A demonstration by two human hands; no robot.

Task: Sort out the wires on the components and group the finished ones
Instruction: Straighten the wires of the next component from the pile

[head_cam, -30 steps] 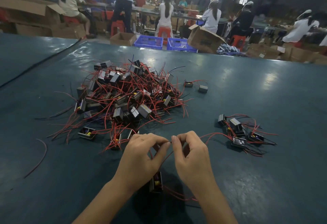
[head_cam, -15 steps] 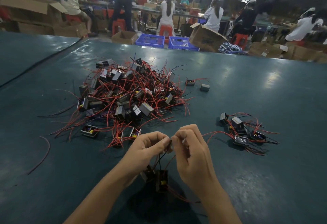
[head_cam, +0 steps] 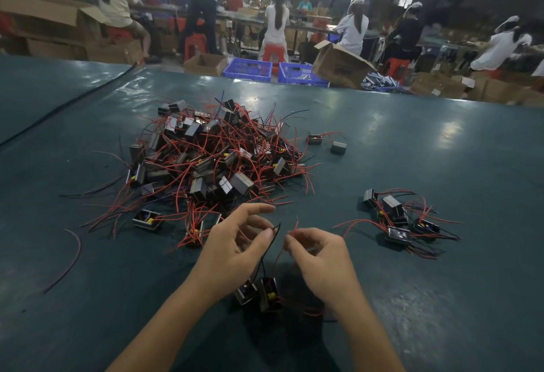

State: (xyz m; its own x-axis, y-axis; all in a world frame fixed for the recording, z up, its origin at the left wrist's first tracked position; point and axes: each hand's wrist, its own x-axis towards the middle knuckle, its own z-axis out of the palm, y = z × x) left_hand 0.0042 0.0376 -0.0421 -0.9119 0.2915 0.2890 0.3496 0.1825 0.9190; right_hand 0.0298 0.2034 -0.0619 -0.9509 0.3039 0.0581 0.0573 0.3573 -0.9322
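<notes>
1. Since half a second ago the two hands have drawn apart: their fingertips met over the wires then, and now a small gap shows between them, with one wire in each.
2. The left hand pinches a black wire between thumb and a finger, while its forefinger stretches loosely forward.
3. The right hand has its fingers curled and pinches a red wire, whose free tip sticks up above the fingertips.
4. Both wires run down to a pair of small dark components just below and between the wrists, close to the dark green tabletop. Whether they rest on it or hang just above it is unclear.
5. Beyond the left hand lies a big pile of the same boxy components, tangled in red and black wires that spill out towards the left.
6. To the right of the right hand, well apart from the pile, sits a small group of a few components with their wires trailing right.
7. Two single components lie beside the far right edge of the pile.
8. A loose red strand curves alone on the tabletop at far left.
9. Past the tabletop's far edge stand blue crates and an open cardboard box, with people seated at long benches farther back.
</notes>
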